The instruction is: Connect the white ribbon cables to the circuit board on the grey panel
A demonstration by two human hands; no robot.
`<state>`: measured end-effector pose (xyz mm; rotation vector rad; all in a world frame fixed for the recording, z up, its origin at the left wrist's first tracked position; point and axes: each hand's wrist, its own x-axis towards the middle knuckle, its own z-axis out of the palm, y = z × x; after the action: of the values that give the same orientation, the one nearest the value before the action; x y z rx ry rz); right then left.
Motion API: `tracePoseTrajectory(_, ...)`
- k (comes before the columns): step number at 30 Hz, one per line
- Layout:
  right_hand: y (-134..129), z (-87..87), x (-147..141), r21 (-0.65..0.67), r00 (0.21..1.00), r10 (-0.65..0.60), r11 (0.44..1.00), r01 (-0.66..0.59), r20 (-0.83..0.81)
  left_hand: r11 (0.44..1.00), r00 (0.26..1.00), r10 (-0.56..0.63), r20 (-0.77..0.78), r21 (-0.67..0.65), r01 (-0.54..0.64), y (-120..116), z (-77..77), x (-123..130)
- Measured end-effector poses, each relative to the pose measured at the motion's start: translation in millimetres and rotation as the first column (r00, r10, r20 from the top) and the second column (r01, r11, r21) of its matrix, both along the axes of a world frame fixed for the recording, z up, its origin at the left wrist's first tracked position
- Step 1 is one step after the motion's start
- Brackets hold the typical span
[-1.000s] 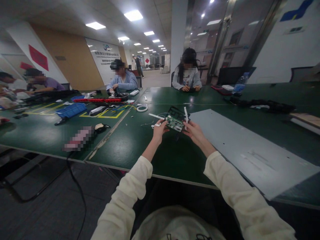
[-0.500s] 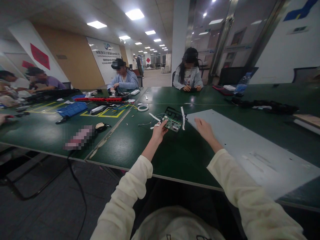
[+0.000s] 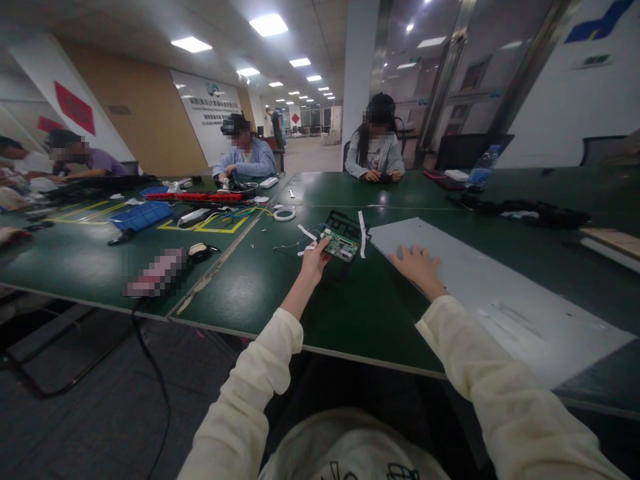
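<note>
My left hand (image 3: 315, 259) grips a green circuit board (image 3: 342, 247) by its left edge, thumb on top. Behind the board lies a black plastic frame (image 3: 345, 223) with cut-outs, partly covered by it. White strips flank these parts: one strip (image 3: 362, 235) to the right, another strip (image 3: 307, 233) to the left, near a thin cable (image 3: 286, 247). My right hand (image 3: 417, 267) has its fingers spread, palm down, over the left end of a large grey panel (image 3: 480, 293). Nothing shows in its fingers.
A roll of white tape (image 3: 285, 213) and a small wrench (image 3: 292, 194) lie farther back. Leftward are a blue bin (image 3: 140, 217), a red power strip (image 3: 200, 197), cables and a blurred pink object (image 3: 157, 272). Co-workers sit across the green table (image 3: 240, 280). A water bottle (image 3: 483, 167) stands back right.
My right hand has moved slightly right and its fingers have spread over the panel. My left hand keeps hold of the circuit board. The whole view has shifted a little.
</note>
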<state>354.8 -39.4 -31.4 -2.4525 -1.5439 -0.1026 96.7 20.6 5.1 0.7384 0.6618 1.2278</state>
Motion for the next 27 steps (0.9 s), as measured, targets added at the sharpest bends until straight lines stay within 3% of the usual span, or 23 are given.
tracePoseTrajectory(6,-3.5,-0.7,-20.0,-0.022,0.997,0.074,0.997,-0.074,0.006,1.000,1.000,-0.005,0.015,0.020,0.004,2.1,-1.0,-0.9)
tracePoseTrajectory(14,-14.2,6.6,-64.9,-0.062,0.950,0.312,0.948,-0.311,0.007,0.999,0.998,-0.039,0.058,0.032,0.037,1.6,-0.5,0.1)
tracePoseTrajectory(27,-48.1,22.7,-124.2,-0.080,0.683,0.729,0.685,-0.724,0.052,1.000,0.999,-0.022,0.048,0.021,0.021,-5.8,9.0,3.0)
